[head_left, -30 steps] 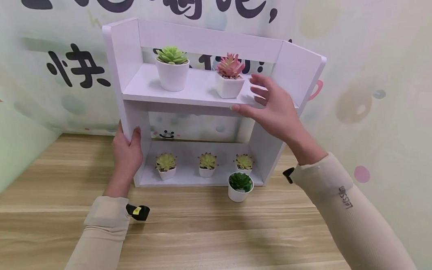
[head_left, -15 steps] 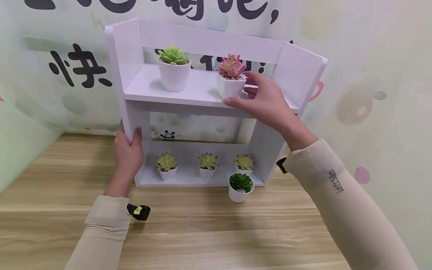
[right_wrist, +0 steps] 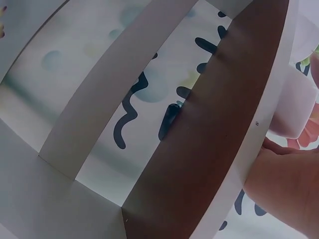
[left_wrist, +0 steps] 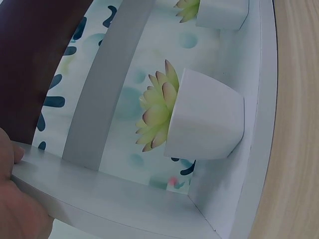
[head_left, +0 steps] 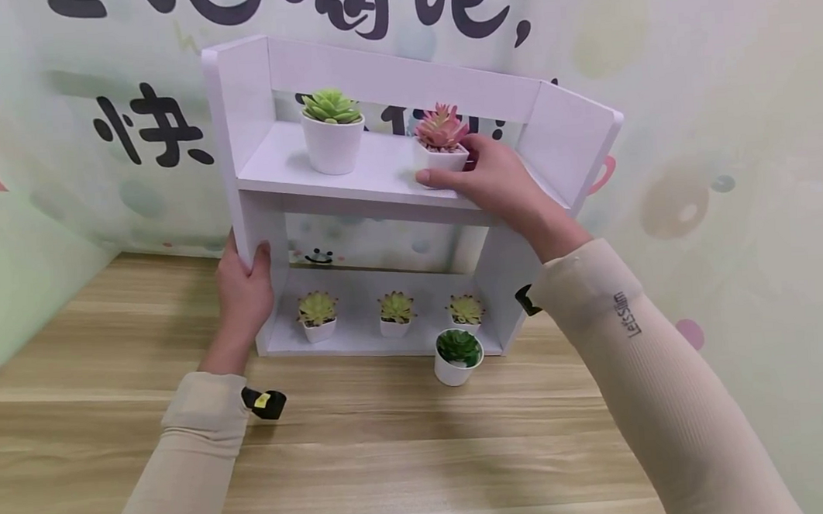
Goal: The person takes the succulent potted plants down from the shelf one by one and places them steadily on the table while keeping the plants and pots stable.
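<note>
A white two-tier shelf [head_left: 390,188] stands on the wood-grain table. My left hand [head_left: 244,293] grips its left side panel, thumb on the inner face; part of that hand also shows at the corner of the left wrist view. On the upper board, my right hand [head_left: 494,179] holds a pink succulent in a white pot [head_left: 441,147], thumb across the pot's front and fingers at its right side. The same pot [right_wrist: 291,107] is partly cut off in the right wrist view. To its left sits a bright green succulent in a round white pot [head_left: 334,141].
On the lower board stand 3 small yellow-green succulents, at left [head_left: 318,316], middle [head_left: 395,314] and right [head_left: 465,310]. A dark green succulent in a round white pot [head_left: 457,355] is on the table [head_left: 365,446] before the right one. Behind is a printed wall [head_left: 711,117].
My right hand has moved left from beside the pink succulent's pot and closed around it. The left hand keeps its grip on the side panel.
</note>
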Demonstrator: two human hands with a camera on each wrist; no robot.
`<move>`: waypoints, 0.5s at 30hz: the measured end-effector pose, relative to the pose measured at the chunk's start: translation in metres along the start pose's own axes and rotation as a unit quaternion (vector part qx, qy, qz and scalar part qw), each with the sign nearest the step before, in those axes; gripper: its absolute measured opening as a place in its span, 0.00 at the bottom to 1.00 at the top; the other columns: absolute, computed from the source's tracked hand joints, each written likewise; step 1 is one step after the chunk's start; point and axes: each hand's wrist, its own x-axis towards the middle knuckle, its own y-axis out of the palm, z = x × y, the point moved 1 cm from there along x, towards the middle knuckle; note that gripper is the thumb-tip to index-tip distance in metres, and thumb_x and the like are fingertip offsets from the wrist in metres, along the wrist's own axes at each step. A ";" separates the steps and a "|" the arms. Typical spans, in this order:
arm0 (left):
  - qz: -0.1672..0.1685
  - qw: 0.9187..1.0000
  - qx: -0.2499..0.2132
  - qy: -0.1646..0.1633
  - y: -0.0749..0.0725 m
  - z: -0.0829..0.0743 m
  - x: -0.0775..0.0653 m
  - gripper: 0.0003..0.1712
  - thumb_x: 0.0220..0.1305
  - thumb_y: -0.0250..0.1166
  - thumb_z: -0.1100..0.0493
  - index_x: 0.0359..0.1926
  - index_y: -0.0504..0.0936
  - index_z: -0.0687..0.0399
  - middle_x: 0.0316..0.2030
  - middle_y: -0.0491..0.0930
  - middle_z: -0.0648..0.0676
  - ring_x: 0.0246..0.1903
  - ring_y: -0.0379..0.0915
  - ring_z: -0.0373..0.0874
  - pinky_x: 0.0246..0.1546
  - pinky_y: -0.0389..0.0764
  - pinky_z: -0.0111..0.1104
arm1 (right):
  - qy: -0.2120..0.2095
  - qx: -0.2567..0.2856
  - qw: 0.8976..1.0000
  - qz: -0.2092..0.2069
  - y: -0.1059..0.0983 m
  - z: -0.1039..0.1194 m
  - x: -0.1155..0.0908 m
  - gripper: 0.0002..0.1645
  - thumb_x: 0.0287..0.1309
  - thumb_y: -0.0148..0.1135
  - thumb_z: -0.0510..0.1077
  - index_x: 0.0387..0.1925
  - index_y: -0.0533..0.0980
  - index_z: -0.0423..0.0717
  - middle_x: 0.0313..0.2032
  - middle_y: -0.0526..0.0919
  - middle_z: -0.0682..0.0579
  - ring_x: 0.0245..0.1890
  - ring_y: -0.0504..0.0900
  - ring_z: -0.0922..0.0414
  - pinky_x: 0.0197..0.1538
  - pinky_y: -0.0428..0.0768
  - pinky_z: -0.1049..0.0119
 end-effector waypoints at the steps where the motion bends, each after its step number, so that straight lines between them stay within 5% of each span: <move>1: 0.000 1.000 0.000 0.000 0.000 0.000 0.000 0.26 0.70 0.51 0.57 0.64 0.65 0.64 0.55 0.73 0.70 0.51 0.71 0.60 0.54 0.70 0.55 | 0.002 0.004 1.000 0.003 0.000 0.000 0.001 0.62 0.38 0.66 0.76 0.72 0.56 0.57 0.68 0.66 0.56 0.62 0.67 0.58 0.65 0.68 0.59; 15: 0.001 1.000 0.007 -0.001 -0.001 0.000 0.000 0.26 0.70 0.50 0.57 0.64 0.65 0.64 0.55 0.74 0.70 0.51 0.71 0.60 0.54 0.70 0.54 | -0.013 0.088 0.996 -0.019 0.004 0.001 0.009 0.48 0.44 0.70 0.65 0.66 0.66 0.54 0.64 0.70 0.57 0.56 0.67 0.62 0.62 0.66 0.65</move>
